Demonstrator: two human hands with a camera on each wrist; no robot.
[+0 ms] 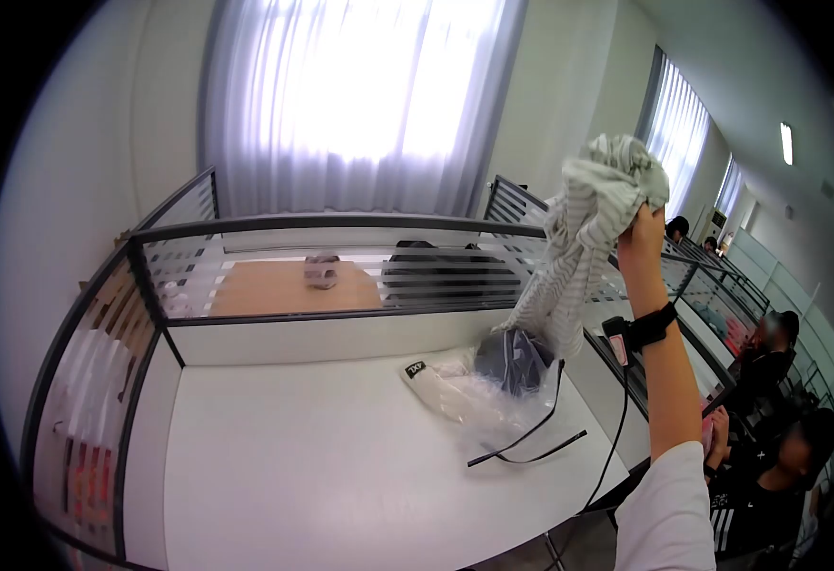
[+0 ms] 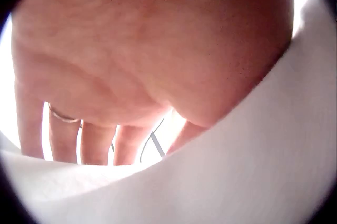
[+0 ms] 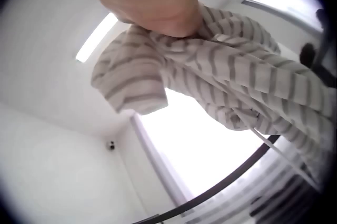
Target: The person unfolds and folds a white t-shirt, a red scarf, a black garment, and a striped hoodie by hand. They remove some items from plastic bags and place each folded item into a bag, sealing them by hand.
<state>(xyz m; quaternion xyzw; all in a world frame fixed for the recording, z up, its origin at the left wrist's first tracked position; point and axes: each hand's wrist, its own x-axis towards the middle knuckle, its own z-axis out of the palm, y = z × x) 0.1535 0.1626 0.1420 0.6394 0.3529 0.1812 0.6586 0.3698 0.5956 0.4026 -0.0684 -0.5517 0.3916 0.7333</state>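
My right hand (image 1: 642, 243) is raised at the right and grips a striped white cloth (image 1: 579, 228) that hangs down toward the desk. In the right wrist view the cloth (image 3: 237, 71) bunches under the hand (image 3: 152, 3), whose fingertips are hidden. Below the cloth, a dark folded item (image 1: 515, 362) in clear plastic lies beside a cream bag (image 1: 441, 385) with a black label. My left hand (image 2: 142, 50) shows only in the left wrist view, fingers extended and slightly apart, a ring on one, with white fabric (image 2: 253, 150) in front; it holds nothing visible.
Dark straps (image 1: 531, 452) lie on the white desk (image 1: 312, 457). A slatted grey rail (image 1: 341, 224) borders it, with a wooden surface (image 1: 274, 285) behind. A black cable (image 1: 619, 428) runs down from my right wrist. People sit at the right, one in black (image 1: 769, 485).
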